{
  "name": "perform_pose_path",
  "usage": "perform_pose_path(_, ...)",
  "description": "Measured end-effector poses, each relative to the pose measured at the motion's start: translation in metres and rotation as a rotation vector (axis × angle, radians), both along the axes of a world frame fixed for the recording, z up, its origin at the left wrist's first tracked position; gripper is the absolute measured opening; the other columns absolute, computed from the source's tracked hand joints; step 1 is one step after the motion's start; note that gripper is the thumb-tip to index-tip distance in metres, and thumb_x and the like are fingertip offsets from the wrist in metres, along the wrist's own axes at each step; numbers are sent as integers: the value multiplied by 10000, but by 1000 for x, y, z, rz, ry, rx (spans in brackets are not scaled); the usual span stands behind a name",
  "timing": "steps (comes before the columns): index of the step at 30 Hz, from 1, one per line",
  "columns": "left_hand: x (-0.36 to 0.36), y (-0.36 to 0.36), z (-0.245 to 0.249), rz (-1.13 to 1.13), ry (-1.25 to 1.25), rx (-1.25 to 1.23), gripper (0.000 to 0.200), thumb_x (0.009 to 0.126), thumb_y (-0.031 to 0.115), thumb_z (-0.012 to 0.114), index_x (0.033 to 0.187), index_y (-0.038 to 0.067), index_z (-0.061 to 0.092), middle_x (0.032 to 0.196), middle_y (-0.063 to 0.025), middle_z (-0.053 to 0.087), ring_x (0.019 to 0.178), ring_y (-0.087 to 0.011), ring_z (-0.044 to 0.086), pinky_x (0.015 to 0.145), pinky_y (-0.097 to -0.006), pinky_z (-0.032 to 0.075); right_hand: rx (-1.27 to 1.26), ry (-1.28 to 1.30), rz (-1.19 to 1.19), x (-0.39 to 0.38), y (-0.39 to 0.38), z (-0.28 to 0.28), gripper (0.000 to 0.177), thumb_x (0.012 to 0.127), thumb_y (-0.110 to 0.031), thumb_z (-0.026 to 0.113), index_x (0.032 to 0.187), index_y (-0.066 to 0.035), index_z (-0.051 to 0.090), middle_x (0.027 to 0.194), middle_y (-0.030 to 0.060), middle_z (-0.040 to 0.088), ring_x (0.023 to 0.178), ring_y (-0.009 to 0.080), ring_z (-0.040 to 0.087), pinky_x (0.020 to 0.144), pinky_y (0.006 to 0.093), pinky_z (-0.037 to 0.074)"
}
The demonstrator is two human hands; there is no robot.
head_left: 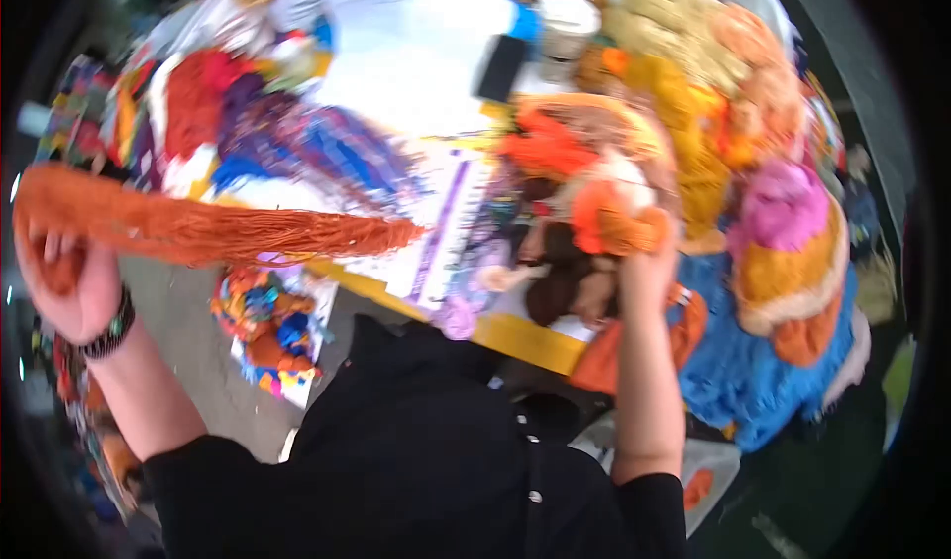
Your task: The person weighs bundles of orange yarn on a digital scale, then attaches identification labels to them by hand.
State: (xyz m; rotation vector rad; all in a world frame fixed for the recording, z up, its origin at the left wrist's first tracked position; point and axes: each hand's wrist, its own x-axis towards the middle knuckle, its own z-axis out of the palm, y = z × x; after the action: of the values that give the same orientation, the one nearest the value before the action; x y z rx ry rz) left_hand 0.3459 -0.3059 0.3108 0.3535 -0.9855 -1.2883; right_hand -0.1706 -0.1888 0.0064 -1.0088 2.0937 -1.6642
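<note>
A long rust-orange skein of yarn (208,230) stretches from the far left toward the middle, its thin end above the papers. My left hand (71,286) is closed round its thick looped end; a dark bracelet circles that wrist. At the right of the table, my right hand (649,262) is at an orange bundle of yarn (624,224), and its fingers are hidden behind the strands and blurred. Brown yarn (563,286) lies just left of that hand, with bright orange-red yarn (547,145) above.
Red yarn (193,103) and blue-purple yarn (347,153) lie at the upper left. A dark phone (502,68) rests by white papers (416,49) and a jar (568,29). Yellow, pink and blue skeins (768,301) fill the right side. Small colourful bundles (267,321) are lower left.
</note>
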Motion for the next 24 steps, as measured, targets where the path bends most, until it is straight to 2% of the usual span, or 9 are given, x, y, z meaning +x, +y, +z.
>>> perform_pose_path(1, 19, 4, 3, -52, -20, -17, 118, 909, 75, 484, 997, 3, 518, 780, 25, 467, 606, -53, 405, 613, -210, 356, -85, -144, 23, 6, -1, 3, 263, 798, -8, 586, 1058, -45, 581, 960, 48, 592, 926, 162, 556, 819, 300, 462)
perform_pose_path(3, 49, 18, -7, 68, 11, -152, 175, 899, 85, 437, 1004, -41, 498, 829, -54, 487, 647, -107, 429, 618, -238, 359, -51, 61, 29, 0, 1, -13, 324, 788, 42, 532, 1105, -27, 547, 1013, 51, 550, 933, 157, 540, 848, 279, 452)
perform_pose_path(6, 148, 36, -53, 465, -97, -165, 230, 910, 138, 405, 1016, -34, 514, 855, -68, 527, 683, -122, 460, 628, -242, 381, -179, 0, 54, -13, 0, -44, 369, 813, 55, 460, 1172, -14, 507, 1076, 79, 521, 969, 180, 533, 877, 286, 459)
perform_pose_path(9, 244, 49, -126, 805, -49, 48, 250, 909, 205, 435, 980, 10, 575, 816, -36, 565, 698, -115, 505, 594, -220, 404, -161, -115, 39, -11, -3, -40, 320, 853, -9, 528, 1173, -9, 516, 1100, 93, 541, 972, 174, 544, 849, 284, 470)
perform_pose_path(11, 260, 51, -166, 1130, -11, 210, 189, 897, 187, 485, 941, 39, 593, 763, -22, 591, 635, -112, 519, 530, -232, 398, -114, 373, 187, -40, 0, -48, 285, 857, -52, 565, 1138, -2, 557, 1099, 78, 565, 961, 178, 563, 842, 294, 467)
perform_pose_path(17, 411, 80, -301, 1570, 60, 557, 129, 845, 136, 582, 807, 17, 616, 675, -23, 589, 519, -105, 491, 443, -240, 357, 25, 77, 132, -39, -19, -25, 296, 842, -39, 569, 1136, -4, 559, 1089, 75, 571, 953, 179, 567, 837, 294, 470)
perform_pose_path(20, 402, 118, -376, 1815, -134, 693, 144, 796, 141, 619, 726, 18, 591, 557, -37, 519, 455, -113, 446, 410, -256, 334, 60, -3, 103, -34, -27, -18, 302, 834, -33, 570, 1134, -5, 560, 1084, 73, 574, 950, 179, 569, 834, 295, 472)
perform_pose_path(22, 411, 151, -446, 1897, -561, 1038, 402, 840, 307, 577, 631, -36, 576, 562, -118, 572, 470, -178, 484, 466, -361, 411, 83, -52, 87, -29, -30, -15, 305, 829, -29, 572, 1133, -5, 561, 1081, 72, 575, 947, 179, 570, 832, 295, 473)
perform_pose_path(24, 402, 181, -531, 1785, -1061, 1312, 457, 850, 413, 544, 781, -33, 617, 747, -183, 625, 650, -260, 563, 621, -421, 464, 95, -93, 69, -23, -32, -12, 309, 824, -25, 573, 1132, -6, 562, 1078, 71, 577, 945, 179, 572, 830, 295, 474)
